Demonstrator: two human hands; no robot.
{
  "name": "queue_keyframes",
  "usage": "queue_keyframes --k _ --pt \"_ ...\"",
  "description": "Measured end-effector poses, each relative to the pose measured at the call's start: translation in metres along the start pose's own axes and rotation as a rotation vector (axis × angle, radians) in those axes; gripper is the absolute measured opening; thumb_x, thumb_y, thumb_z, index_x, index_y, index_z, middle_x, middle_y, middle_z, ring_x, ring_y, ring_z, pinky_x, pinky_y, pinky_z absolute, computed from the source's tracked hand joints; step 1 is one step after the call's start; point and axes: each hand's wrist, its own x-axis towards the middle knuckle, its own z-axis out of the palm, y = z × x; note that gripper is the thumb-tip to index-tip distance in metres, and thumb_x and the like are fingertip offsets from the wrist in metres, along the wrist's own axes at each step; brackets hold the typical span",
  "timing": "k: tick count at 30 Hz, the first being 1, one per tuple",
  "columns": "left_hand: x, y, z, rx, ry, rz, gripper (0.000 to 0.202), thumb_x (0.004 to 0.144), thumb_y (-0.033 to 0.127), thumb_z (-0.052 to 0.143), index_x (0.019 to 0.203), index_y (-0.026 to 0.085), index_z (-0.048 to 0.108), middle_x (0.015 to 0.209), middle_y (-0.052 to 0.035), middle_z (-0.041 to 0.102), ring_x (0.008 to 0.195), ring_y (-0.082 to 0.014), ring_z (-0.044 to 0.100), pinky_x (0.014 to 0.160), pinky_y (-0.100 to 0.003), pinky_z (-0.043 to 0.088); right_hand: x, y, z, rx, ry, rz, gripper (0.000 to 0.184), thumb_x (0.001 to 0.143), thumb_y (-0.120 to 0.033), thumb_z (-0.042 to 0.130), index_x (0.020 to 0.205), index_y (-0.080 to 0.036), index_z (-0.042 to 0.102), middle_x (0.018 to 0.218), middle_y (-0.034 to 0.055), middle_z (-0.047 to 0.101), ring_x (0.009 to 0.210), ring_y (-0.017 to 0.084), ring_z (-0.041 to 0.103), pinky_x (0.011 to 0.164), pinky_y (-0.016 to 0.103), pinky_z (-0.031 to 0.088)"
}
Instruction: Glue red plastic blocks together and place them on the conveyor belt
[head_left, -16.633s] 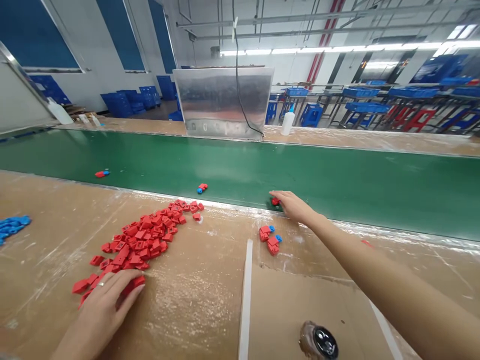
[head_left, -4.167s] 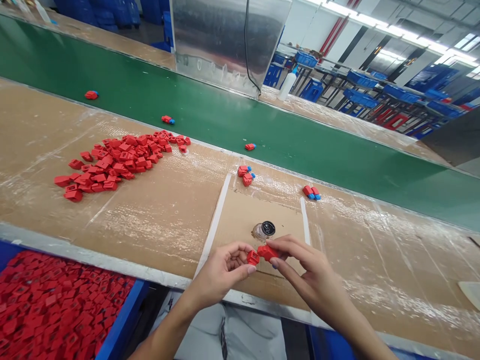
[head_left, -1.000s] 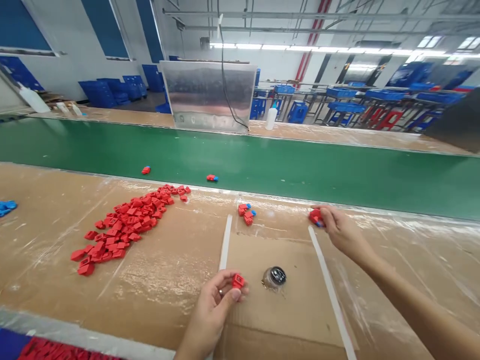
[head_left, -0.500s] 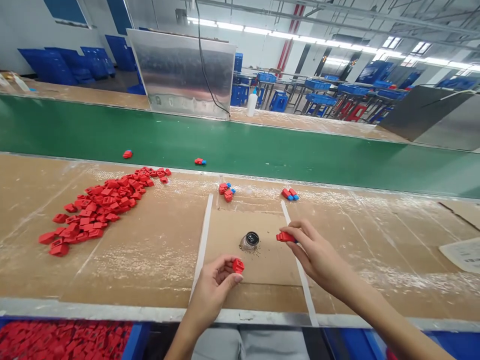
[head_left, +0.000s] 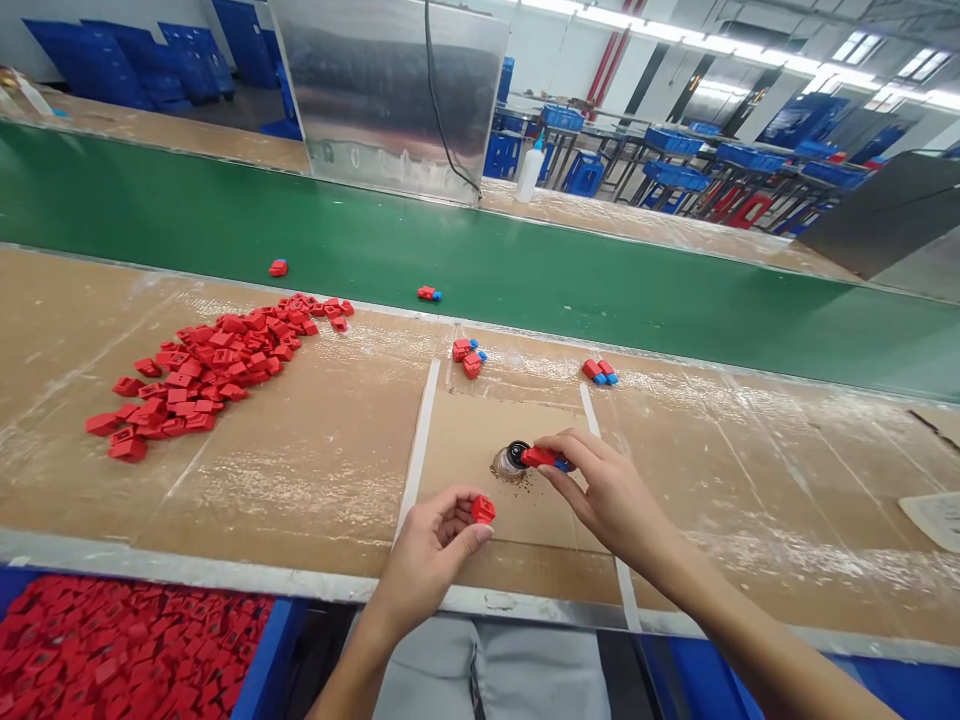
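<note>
My left hand [head_left: 429, 548] pinches a small red plastic piece [head_left: 483, 509] between thumb and fingers, just above the near edge of the cardboard mat [head_left: 480, 500]. My right hand [head_left: 611, 494] grips a red-and-blue part [head_left: 541, 458] and holds its tip at a small round dark-lidded pot [head_left: 514, 459] standing on the mat. The two hands are a short way apart.
A heap of red pieces [head_left: 202, 366] lies to the left on the brown worktop. Small groups of red-and-blue parts [head_left: 467, 356] [head_left: 601, 372] sit near the green conveyor belt [head_left: 525, 280], with two more parts on it. A blue bin of red pieces [head_left: 127, 650] stands below at the left.
My right hand brought the red-and-blue part from the far side of the mat down to the small pot. My left hand kept its red piece, hardly moving.
</note>
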Motion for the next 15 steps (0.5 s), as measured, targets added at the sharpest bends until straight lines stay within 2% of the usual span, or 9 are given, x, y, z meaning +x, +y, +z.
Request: queue_keyframes --k 15 --pt "-0.0011 0.0005 0.0011 0.011 -0.025 -0.018 0.022 0.086 0.032 0.067 0.104 0.019 0.064 0.093 -0.0036 0.066 0.084 -0.0154 0.060 0.080 -0.025 0.049 0.0036 -0.0068 0.0008 0.010 -0.018 -0.095 0.015 0.100 -0.022 0.045 0.101 -0.019 0.060 0.093 0.0079 0.063 0.084 0.022 0.062 0.072 0.034 0.050"
